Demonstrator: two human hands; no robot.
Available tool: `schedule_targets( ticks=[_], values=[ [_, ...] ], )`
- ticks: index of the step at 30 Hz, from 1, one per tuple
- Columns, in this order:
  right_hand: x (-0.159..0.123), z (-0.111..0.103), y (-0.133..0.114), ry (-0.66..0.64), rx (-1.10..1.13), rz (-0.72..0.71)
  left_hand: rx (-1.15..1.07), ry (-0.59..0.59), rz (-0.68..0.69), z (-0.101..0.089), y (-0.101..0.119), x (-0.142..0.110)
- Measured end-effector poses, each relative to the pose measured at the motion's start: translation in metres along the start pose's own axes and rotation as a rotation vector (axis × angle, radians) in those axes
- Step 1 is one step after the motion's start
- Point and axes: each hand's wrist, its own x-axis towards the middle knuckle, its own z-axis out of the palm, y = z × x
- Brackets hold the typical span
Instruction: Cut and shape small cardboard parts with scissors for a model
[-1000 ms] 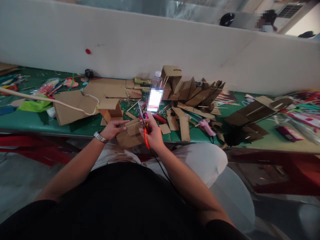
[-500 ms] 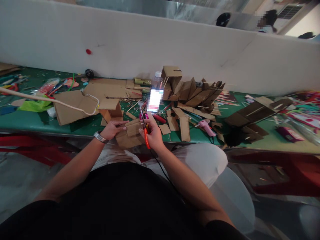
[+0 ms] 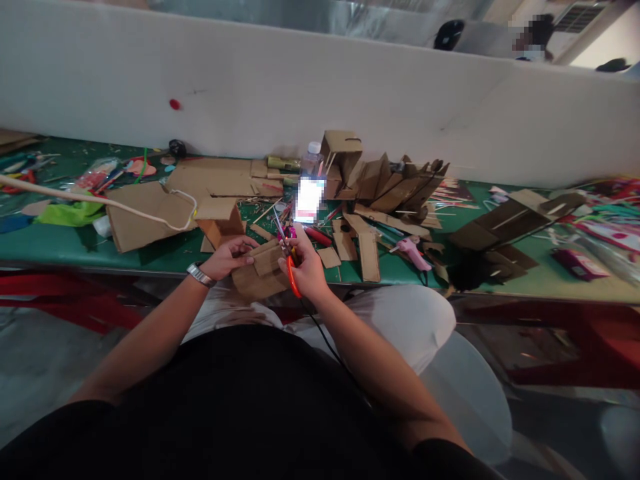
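In my right hand [image 3: 309, 268] is a pair of scissors [image 3: 294, 277] with orange handles, its blades pointing up and away to the left. My left hand [image 3: 227, 259], with a metal-band watch on the wrist, grips the left side of a folded cardboard piece [image 3: 263, 277] at the table's front edge. The scissors and right fingers are at the right side of that cardboard. Just beyond my right hand a phone [image 3: 309, 200] with a bright screen leans in front of a clear bottle [image 3: 313, 159].
Cardboard scraps [image 3: 370, 257] and thin sticks litter the green table [image 3: 150, 257]. A pink glue gun [image 3: 411, 252] lies to the right, past it a cardboard construction [image 3: 515, 223]. A cardboard box [image 3: 220, 219] stands beyond my left hand. A white partition [image 3: 300, 73] closes the back.
My left fingers have curled slightly on the cardboard. The scissors have tilted a little to the left. The rest stays nearly the same.
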Motion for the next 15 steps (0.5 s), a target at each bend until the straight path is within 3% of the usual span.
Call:
schedule_targets(
  ticks=[8, 15],
  values=[
    [0.000, 0.001, -0.004, -0.010, 0.042, -0.003, -0.052, -0.018, -0.063, -0.001, 0.000, 0.001],
    [-0.001, -0.001, -0.011, 0.000, 0.047, -0.035, -0.011, 0.028, 0.034, 0.002, -0.007, 0.002]
  ],
)
